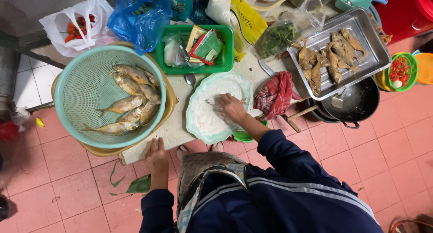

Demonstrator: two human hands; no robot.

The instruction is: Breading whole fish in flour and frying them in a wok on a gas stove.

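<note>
Right hand [232, 107] pressed on a flour-dusted fish [221, 104], fingers curled over it, in a scalloped pale plate [198, 91] of white powder. Left hand [157, 157] flat, fingers spread on the low board's edge [149, 152]. Beyond left fingertips: teal mesh colander [85, 84] of glossy raw fish [131, 102].

A green basket [223, 64] of packets, a red checked cloth [275, 95] and a black wok [358, 104] sit nearby.
</note>
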